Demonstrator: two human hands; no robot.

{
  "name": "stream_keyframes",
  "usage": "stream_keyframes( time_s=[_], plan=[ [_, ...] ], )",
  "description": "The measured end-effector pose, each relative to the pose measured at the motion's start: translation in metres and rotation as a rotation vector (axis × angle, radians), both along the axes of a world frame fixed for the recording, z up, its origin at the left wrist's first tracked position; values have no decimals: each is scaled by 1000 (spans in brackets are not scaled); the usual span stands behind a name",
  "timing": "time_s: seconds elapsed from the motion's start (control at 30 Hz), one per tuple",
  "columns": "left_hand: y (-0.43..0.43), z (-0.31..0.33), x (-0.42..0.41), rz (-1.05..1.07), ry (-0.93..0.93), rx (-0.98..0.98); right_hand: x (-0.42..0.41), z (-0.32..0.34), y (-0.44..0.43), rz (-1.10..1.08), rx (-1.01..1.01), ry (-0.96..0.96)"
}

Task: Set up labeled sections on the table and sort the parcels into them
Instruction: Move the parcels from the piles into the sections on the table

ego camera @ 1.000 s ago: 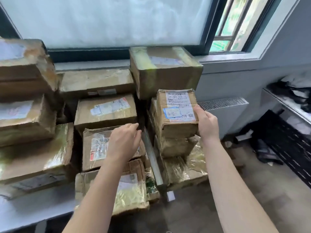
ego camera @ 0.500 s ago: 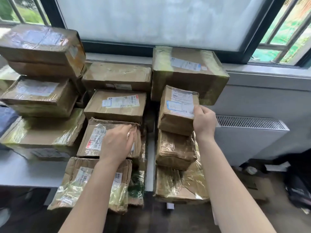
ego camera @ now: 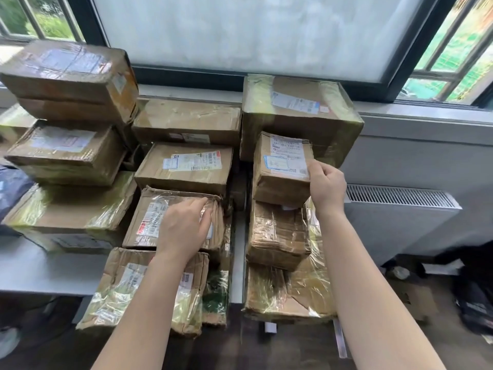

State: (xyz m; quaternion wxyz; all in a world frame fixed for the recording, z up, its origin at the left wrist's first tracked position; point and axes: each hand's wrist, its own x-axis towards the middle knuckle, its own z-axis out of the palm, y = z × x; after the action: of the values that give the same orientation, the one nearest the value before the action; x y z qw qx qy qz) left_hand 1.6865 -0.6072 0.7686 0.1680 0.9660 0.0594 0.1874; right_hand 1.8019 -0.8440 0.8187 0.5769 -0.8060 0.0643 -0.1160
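Head view, looking down onto a table edge crowded with taped cardboard parcels. Small labelled parcel (ego camera: 281, 166) topmost in the right-hand stack, tilted slightly, gripped at its right edge by the right hand (ego camera: 326, 184), fingers curled closed around the corner with the thumb on the label side. Beneath it a heavily taped brown parcel (ego camera: 277, 235), and under that a flat box wrapped in shiny film (ego camera: 289, 292) overhanging the table edge. Just behind, touching the small parcel, a large box (ego camera: 301, 116) pushed against the window sill.

Left hand (ego camera: 184, 228) laid palm down on a crumpled parcel with a red-and-white label (ego camera: 170, 220) in the middle stack, fingers loosely spread and flat, grasping nothing. Below that hand, another torn, film-covered parcel (ego camera: 141, 289) hanging past the table edge. Further back in the middle, two more boxes, one with a white label (ego camera: 186, 166) and one plain (ego camera: 186, 121).

On the left, three larger boxes stacked (ego camera: 69, 76) near the window. Grey table surface (ego camera: 40, 271) bare at lower left. White radiator (ego camera: 400, 217) on the wall to the right, dark bags (ego camera: 474, 295) on the floor beyond.
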Motion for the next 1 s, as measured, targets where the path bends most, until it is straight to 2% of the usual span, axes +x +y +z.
stream_keyframes(
  time_s=[0.17, 0.4, 0.53, 0.7, 1.0],
  plan=[
    [-3, 3, -3, -10, -40, 7, -17, -2, -9, -35, 10, -16],
    [-9, 10, -11, -29, -75, 12, -42, 11, -18, -38, -83, -179],
    [-5, 16, -18, -17, -97, 24, -53, 24, -5, 38, -147, -283],
    [12, 22, -33, 12, -104, 69, -61, 26, 20, 79, -441, -414],
    [94, 20, -80, 147, -113, 80, -90, 20, 121, 357, -567, -456]
  ],
)
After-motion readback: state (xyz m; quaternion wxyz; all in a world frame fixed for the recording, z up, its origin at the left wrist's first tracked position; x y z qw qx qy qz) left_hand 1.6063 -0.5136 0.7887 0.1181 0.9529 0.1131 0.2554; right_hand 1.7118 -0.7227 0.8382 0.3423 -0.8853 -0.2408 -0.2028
